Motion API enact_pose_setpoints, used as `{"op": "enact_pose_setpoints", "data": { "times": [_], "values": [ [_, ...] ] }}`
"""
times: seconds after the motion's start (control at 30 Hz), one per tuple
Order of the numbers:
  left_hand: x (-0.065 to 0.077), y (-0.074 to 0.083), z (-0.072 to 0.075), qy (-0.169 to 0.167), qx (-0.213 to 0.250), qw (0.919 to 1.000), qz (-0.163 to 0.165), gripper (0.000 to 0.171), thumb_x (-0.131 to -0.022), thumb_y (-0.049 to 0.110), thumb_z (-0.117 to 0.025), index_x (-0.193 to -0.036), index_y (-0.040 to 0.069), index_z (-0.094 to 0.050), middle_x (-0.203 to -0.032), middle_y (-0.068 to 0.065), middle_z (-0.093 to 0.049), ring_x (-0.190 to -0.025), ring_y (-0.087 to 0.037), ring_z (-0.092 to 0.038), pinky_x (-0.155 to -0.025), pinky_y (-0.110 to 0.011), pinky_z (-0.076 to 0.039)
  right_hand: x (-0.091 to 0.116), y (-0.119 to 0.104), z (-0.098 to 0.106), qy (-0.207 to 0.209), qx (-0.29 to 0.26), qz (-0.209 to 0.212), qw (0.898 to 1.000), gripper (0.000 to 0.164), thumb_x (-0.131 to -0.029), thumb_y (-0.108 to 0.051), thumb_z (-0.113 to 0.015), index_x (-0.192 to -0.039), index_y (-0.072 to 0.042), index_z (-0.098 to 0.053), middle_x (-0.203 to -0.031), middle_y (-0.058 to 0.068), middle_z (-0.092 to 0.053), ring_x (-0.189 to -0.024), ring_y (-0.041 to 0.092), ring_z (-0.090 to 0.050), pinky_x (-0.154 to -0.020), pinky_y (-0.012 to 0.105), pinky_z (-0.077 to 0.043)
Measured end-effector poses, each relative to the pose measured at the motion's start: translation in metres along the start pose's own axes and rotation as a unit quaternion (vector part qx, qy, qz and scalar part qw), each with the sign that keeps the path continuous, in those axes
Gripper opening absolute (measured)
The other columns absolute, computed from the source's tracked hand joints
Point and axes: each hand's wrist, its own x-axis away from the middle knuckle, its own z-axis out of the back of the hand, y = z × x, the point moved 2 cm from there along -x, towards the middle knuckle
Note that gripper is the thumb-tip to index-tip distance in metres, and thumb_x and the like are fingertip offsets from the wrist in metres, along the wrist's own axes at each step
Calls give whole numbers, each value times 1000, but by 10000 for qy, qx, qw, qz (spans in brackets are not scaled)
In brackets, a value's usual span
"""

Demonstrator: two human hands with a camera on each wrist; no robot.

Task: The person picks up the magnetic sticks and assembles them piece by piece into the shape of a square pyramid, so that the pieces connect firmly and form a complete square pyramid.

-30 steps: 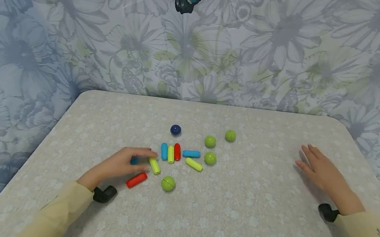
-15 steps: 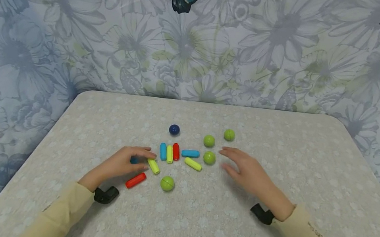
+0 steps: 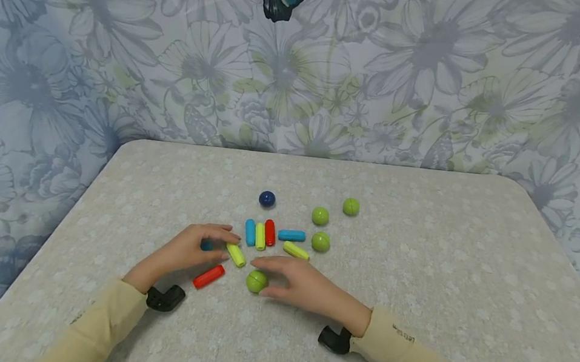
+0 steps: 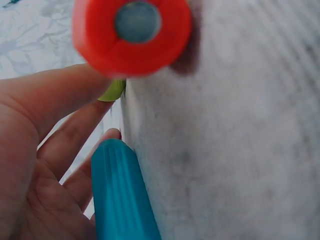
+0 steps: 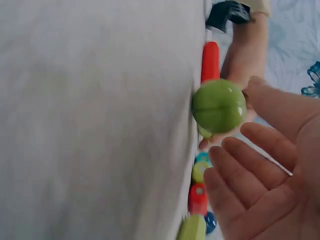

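My left hand [image 3: 187,251] rests low over the table, its fingers loosely bent. A blue rod [image 4: 120,192] lies beside its palm, partly hidden in the head view. A yellow-green rod [image 3: 236,254] lies at its fingertips, and a red rod [image 3: 208,277] sits just below the thumb. My right hand [image 3: 309,287] reaches around a green ball [image 3: 256,282], thumb on the near side and fingers on the far side. In the right wrist view its fingers look straight and apart from the ball, and the thumb tip is close to it; whether it touches I cannot tell.
Blue [image 3: 250,232], yellow-green [image 3: 260,236] and red [image 3: 270,233] rods lie side by side. To their right are another blue rod [image 3: 291,235] and a yellow-green rod [image 3: 296,250]. A dark blue ball [image 3: 267,199] and more green balls [image 3: 321,242] lie farther back.
My right hand has swept left from the table's right side, past the green balls, to the nearest green ball. My left hand and the rods have stayed in place.
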Motion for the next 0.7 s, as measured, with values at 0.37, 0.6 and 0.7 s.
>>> {"op": "enact_pose_setpoints", "data": {
  "times": [0.37, 0.6, 0.7],
  "values": [
    [-2, 4, 0, 48, -235, 9996, 121, 31, -81, 4, -73, -112, 6, -69, -121, -11, -59, -123, -32, -43, -96, -50, -38, -4, 11, -6, 222, -355, -42, 9991, 37, -85, -14, -71, -121, -9, -63, -115, -3, -62, -102, 4, -55, -86, 22, -44],
    [-3, 2, 1, 134, -491, 9987, 42, 31, -80, 2, -74, -110, 8, -70, -120, -11, -60, -120, -32, -46, -94, -50, -41, 3, 15, 1, 45, -399, 83, 9992, 47, -84, -13, -72, -129, -11, -57, -123, -4, -57, -109, 6, -52, -91, 22, -42],
    [-4, 1, -1, 118, -465, 9988, -14, 30, -80, 2, -73, -110, 8, -70, -119, -10, -61, -121, -33, -46, -94, -51, -41, 0, 14, -1, -177, -221, 355, 9990, 49, -85, -15, -71, -131, -10, -55, -127, -3, -55, -116, 6, -47, -95, 22, -38]
  ]
}}
